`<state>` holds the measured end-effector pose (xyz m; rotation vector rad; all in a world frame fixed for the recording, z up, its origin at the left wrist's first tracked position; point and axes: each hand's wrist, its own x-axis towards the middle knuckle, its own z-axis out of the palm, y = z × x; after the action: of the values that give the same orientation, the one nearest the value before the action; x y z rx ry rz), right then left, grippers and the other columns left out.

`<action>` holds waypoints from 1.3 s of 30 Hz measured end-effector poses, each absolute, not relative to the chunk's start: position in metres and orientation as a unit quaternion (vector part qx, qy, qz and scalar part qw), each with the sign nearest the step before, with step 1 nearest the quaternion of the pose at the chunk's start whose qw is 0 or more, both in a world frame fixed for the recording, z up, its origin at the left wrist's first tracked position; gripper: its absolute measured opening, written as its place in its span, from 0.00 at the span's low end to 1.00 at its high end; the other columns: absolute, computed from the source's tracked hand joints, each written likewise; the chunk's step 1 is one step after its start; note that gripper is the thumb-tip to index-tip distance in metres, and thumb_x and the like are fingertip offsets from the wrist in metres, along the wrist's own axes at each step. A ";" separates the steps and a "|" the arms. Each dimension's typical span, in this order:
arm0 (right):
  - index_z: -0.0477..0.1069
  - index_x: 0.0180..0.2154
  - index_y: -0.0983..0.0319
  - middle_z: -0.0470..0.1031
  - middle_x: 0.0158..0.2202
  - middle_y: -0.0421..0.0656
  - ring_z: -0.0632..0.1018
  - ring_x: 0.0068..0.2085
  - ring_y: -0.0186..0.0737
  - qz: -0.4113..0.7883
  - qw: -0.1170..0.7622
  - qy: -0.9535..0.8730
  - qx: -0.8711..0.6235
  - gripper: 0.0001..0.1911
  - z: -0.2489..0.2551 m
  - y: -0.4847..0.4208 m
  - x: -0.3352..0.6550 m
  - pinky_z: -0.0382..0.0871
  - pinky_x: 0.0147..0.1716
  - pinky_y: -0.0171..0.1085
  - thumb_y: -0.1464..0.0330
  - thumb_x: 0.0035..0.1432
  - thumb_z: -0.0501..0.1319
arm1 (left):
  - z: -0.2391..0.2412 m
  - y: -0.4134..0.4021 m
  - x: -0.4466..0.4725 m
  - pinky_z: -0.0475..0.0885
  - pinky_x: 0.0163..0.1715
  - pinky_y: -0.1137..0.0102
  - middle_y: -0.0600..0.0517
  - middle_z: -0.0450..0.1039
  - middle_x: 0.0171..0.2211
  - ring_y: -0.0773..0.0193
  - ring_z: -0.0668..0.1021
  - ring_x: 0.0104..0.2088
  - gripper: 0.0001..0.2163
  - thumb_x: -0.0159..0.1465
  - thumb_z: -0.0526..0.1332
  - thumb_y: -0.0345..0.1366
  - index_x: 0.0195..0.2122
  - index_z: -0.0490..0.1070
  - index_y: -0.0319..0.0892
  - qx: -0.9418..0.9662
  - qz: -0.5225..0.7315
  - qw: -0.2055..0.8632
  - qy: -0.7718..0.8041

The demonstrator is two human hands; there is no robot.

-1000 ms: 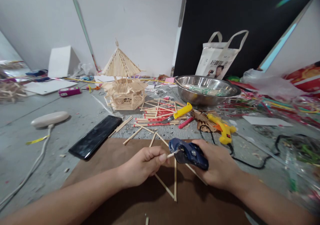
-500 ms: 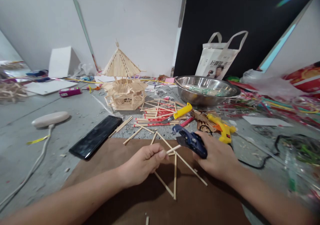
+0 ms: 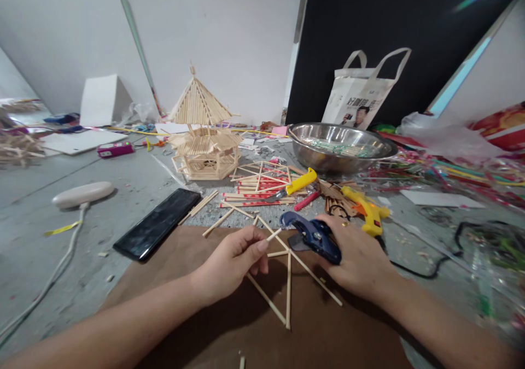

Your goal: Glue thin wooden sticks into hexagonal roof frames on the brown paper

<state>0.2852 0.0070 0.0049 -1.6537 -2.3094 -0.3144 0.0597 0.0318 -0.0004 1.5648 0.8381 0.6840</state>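
Observation:
My left hand (image 3: 232,259) pinches a short wooden stick (image 3: 274,234) between thumb and fingers, its free end pointing up and right. That end lies at the curved jaw of the blue cutting shears (image 3: 315,239); whether they touch, I cannot tell. My right hand (image 3: 355,251) is wrapped around the shears' handles, and their jaws stand apart. Beneath both hands, a frame of joined wooden sticks (image 3: 289,292) lies on a brown sheet (image 3: 197,325), with its left part hidden behind my left hand.
A stick-built pavilion (image 3: 205,145) stands behind loose sticks (image 3: 254,188). A yellow-handled knife (image 3: 301,182), yellow glue gun (image 3: 369,210) and steel bowl (image 3: 342,164) are to the right. At left lie a black phone (image 3: 158,224) and a white corded device (image 3: 83,195).
My left hand has shifted slightly left, and the stick's end has moved up and left from between the jaws. The shears have opened wider.

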 end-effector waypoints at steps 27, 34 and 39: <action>0.56 0.46 0.67 0.68 0.39 0.53 0.69 0.41 0.47 -0.162 0.187 -0.842 -0.479 0.25 0.000 0.003 0.282 0.62 0.39 0.45 0.65 0.44 0.55 | 0.007 0.029 0.060 0.70 0.23 0.79 0.50 0.71 0.23 0.70 0.74 0.22 0.04 0.57 0.55 0.32 0.30 0.64 0.36 0.323 0.338 0.846 0.259; 0.56 0.46 0.67 0.68 0.40 0.52 0.68 0.41 0.47 -0.164 0.199 -0.850 -0.460 0.26 0.001 0.001 0.279 0.61 0.40 0.45 0.68 0.43 0.55 | 0.006 0.023 0.063 0.70 0.23 0.79 0.49 0.71 0.22 0.72 0.73 0.21 0.08 0.59 0.53 0.34 0.29 0.66 0.34 0.307 0.313 0.860 0.261; 0.56 0.45 0.68 0.67 0.39 0.52 0.68 0.40 0.46 -0.173 0.203 -0.855 -0.445 0.25 0.001 0.001 0.278 0.61 0.40 0.45 0.69 0.43 0.55 | 0.006 0.021 0.063 0.69 0.23 0.80 0.49 0.71 0.22 0.72 0.73 0.22 0.07 0.58 0.53 0.34 0.29 0.66 0.35 0.287 0.318 0.866 0.259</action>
<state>0.2783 0.0006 0.0015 -1.2426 -2.3863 -0.4826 0.0634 0.0208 0.0062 0.6005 0.5418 0.6662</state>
